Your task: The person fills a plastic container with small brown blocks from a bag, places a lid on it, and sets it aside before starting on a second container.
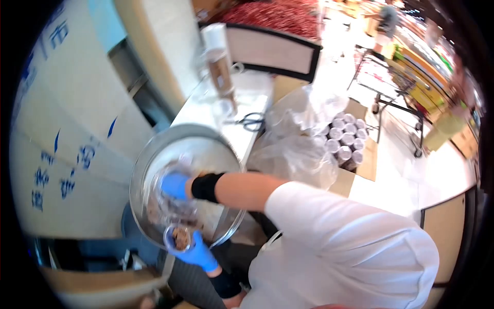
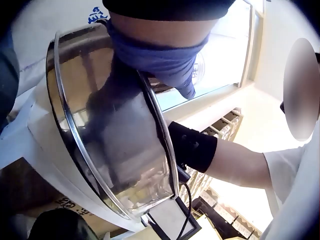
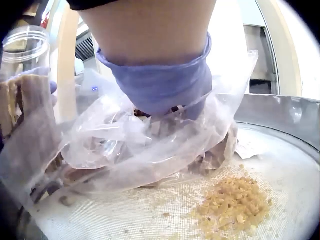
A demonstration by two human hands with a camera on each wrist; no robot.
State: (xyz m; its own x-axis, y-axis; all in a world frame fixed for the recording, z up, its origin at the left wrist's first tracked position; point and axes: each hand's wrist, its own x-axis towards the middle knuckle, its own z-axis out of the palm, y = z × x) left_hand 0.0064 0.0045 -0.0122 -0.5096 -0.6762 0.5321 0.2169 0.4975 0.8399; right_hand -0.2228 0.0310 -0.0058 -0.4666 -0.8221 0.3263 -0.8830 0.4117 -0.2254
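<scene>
Low and left of centre in the head view, the left hand (image 1: 198, 253) grips a clear jar (image 1: 179, 238), part-filled with brown pieces, at the near rim of a wide metal sieve (image 1: 213, 154). The right hand (image 1: 175, 185), gloved in blue, is sunk into a clear plastic bag (image 3: 125, 145) lying on the mesh; its fingers are buried in the bag, so I cannot tell whether they are curled. Pale crumbs (image 3: 232, 202) lie on the mesh at lower right of the right wrist view. Filling goes best, I judge, with the jar mouth tilted inward over the sieve and small pinches lifted clear of the bag's folds.
</scene>
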